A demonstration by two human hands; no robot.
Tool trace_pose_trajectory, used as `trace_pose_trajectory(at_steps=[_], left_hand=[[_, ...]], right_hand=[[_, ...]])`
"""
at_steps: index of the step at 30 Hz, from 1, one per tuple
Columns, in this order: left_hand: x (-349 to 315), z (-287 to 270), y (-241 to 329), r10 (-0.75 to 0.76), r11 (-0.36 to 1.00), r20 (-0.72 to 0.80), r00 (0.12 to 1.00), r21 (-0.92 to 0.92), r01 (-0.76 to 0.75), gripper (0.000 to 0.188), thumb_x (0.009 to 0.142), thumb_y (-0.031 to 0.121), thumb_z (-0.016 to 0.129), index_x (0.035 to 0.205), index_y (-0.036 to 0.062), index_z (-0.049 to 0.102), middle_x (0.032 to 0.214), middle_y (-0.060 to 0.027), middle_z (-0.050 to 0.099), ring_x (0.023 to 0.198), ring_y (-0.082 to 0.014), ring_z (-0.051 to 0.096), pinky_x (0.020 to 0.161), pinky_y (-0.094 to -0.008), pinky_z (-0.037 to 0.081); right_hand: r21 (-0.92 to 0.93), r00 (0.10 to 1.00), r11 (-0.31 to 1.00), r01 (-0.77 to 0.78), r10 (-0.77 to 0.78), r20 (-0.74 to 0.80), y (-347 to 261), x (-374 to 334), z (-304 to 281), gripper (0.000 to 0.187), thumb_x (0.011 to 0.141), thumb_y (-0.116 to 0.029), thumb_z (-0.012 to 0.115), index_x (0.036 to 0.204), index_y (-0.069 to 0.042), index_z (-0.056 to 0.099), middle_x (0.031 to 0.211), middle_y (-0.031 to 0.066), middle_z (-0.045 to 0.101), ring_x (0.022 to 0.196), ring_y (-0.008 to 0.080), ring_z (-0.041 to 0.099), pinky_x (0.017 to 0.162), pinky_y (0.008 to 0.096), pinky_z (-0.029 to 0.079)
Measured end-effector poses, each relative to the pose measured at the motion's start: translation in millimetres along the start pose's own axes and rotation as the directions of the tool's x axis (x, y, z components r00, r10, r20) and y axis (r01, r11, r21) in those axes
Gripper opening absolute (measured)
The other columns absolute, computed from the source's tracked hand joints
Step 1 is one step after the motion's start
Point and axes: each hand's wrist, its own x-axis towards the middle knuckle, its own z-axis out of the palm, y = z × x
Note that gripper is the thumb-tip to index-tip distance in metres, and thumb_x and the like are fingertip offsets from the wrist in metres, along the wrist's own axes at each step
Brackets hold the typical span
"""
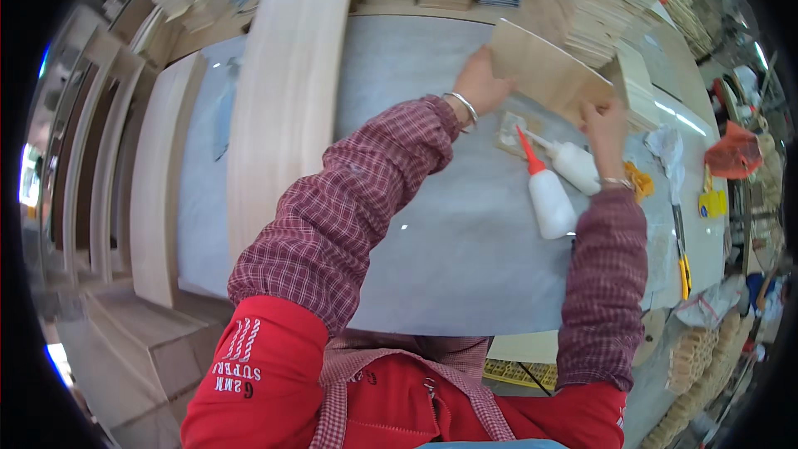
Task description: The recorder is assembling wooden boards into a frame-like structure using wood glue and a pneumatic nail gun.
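Observation:
A thin rectangular wooden board (549,71) is held tilted between my hands at the far right of the table. My left hand (484,83) grips its left end, with the thumb stretched along the lower edge. At the lower right corner, the fingers of my right hand (604,122) are pinched on the board. Just below the board lie a white glue bottle with a red nozzle (551,204) and another white squeeze bottle (575,166). A small clear packet (509,131) is partly tucked behind their nozzles.
A long wide plank (287,100) and a narrower plank (166,183) lie on the left of the grey table (457,258). Stacks of thin boards (598,8) line the back. A yellow utility knife (683,270) and crumpled plastic (666,148) are at the right.

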Motion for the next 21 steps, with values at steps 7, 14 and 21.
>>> trace_pose_trajectory(at_steps=[7, 14, 21], left_hand=[[-136, -130, 27, -0.045, 0.997, 0.045, 0.998, -0.056, 0.047, 0.052, 0.082, 0.027, 0.066, 0.125, 0.0014, 0.053, 0.123, -0.0120, 0.058, 0.109, -0.0248, 0.056, 0.089, -0.0341, 0.047], [-326, -283, -60, -0.242, 0.882, -0.465, 0.852, 0.262, 0.393, 0.055, 0.084, 0.021, 0.066, 0.131, -0.0021, 0.048, 0.127, -0.0165, 0.054, 0.110, -0.0255, 0.056, 0.092, -0.0339, 0.046], [-348, -290, -68, -0.490, 0.749, -0.400, 0.774, 0.261, 0.609, 0.045, 0.082, 0.021, 0.067, 0.114, -0.0095, 0.056, 0.095, -0.0183, 0.063, 0.081, -0.0256, 0.064, 0.074, -0.0308, 0.053]], right_hand=[[0.471, 0.929, 0.871, -0.138, -0.051, 0.367, -48, -114, -57, 0.011, 0.088, -0.010, 0.061, 0.089, 0.000, 0.057, 0.068, 0.0057, 0.056, 0.056, 0.0115, 0.049, 0.056, 0.0220, 0.045], [0.470, 0.863, 0.856, -0.215, -0.059, 0.501, -4, -228, -67, 0.012, 0.089, -0.007, 0.060, 0.095, 0.003, 0.059, 0.075, 0.0063, 0.059, 0.061, 0.0125, 0.054, 0.060, 0.0235, 0.049], [0.456, 0.835, 0.855, -0.245, -0.052, 0.547, 15, -305, -71, 0.014, 0.088, -0.004, 0.059, 0.099, 0.005, 0.059, 0.082, 0.0080, 0.062, 0.067, 0.0132, 0.057, 0.066, 0.0234, 0.051]])
